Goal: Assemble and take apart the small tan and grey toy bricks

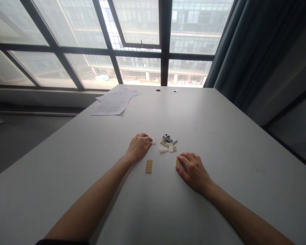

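My left hand rests on the table with its fingers curled and closed at a small white building brick, part of which is hidden by the fingertips. On the right, my right hand has thumb and fingers closed around a tan building brick. Between the forearms a flat tan studded plate lies by itself. Just beyond the hands is a loose pile of white bricks, tan bricks and dark grey bricks.
The white table stretches toward a large framed window. Printed papers lie at its far left. Two round holes sit near the far edge. A dark curtain hangs on the right.
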A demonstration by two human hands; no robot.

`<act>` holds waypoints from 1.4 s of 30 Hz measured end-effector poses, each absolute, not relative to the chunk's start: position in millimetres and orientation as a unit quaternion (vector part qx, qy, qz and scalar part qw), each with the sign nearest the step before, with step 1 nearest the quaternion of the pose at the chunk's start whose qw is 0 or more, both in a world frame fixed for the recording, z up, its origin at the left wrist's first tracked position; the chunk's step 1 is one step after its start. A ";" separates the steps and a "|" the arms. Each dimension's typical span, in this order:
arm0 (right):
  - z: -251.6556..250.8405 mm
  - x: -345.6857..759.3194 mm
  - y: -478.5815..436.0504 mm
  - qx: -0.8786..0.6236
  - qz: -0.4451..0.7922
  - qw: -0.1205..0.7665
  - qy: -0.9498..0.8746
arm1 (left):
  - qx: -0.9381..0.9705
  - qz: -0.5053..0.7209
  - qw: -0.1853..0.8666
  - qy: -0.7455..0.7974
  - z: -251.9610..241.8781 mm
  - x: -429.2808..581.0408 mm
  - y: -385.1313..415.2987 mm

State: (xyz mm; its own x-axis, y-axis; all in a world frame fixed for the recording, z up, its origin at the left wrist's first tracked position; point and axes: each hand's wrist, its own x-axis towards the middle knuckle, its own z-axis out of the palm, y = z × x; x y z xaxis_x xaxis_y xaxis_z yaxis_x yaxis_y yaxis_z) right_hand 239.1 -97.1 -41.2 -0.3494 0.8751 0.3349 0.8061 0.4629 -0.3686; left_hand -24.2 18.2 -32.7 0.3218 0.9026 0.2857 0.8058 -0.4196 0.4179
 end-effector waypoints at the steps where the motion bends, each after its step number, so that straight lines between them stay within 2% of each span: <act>1: -40.9 238.9 -97.2 -0.514 0.069 0.247 -0.819 | 0.806 0.248 0.104 0.528 -31.8 -24.0 16.1; 13: -41.0 239.6 -96.9 -0.520 0.074 0.233 -0.818 | 0.735 0.376 0.200 0.528 -16.4 -28.4 -39.1; 18: -40.9 240.0 -96.6 -0.520 0.068 0.235 -0.818 | 0.788 0.319 0.254 0.461 -3.7 -18.5 -65.1; 23: -40.3 239.5 -96.7 -0.522 0.063 0.235 -0.818 | 0.885 0.203 0.173 0.381 -4.5 0.6 -74.3; 27: -40.2 239.6 -96.9 -0.522 0.062 0.233 -0.818 | 0.908 0.144 0.116 0.376 -10.5 7.4 -68.8; 34: -42.5 240.2 -96.8 -0.520 0.065 0.235 -0.818 | 0.891 0.172 0.051 0.417 -12.1 -6.0 -72.5; 42: -43.0 240.3 -96.7 -0.531 0.057 0.241 -0.811 | 0.898 0.147 0.022 0.415 -21.2 -6.8 -82.5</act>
State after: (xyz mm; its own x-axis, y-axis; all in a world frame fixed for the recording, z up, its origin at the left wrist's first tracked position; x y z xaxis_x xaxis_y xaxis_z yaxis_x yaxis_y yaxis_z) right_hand 240.3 -96.7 -43.0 -0.3203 0.8880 0.3301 0.8335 0.4297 -0.3474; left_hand -6.8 -82.5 -21.2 0.6130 0.7510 0.2454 0.7378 -0.6552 0.1621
